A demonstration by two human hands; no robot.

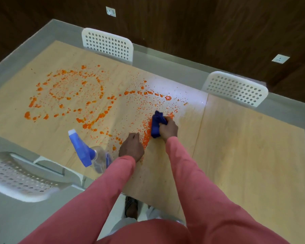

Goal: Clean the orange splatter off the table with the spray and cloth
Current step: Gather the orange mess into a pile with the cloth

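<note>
**Wiping under way, most of the mess still to go**

Watching from above through the head camera, I see the wiping step in hand. The right hand (168,128) is clenched around a bunched blue cloth (156,125), pressing it down onto the wooden table (245,147) at the right-hand edge of the orange splatter (88,104). A thick patch of orange sits just beside the cloth on its left, between the two hands. To the right of the cloth the wood looks bare and faintly streaked.

The left hand (131,147) rests on the table near the front edge, holding nothing; its fingers look loosely bent against the surface, though how flat they lie I cannot tell. The spray bottle (90,152) stands just beside that hand on its left, released and untouched.

By my reckoning the job is barely begun: two wide rings of orange drops spread across the left and middle of the table. The next move calls for sweeping the cloth leftward through the dense patch, probably refolding it as it loads up.

White chairs (107,44) stand around the table.
</note>
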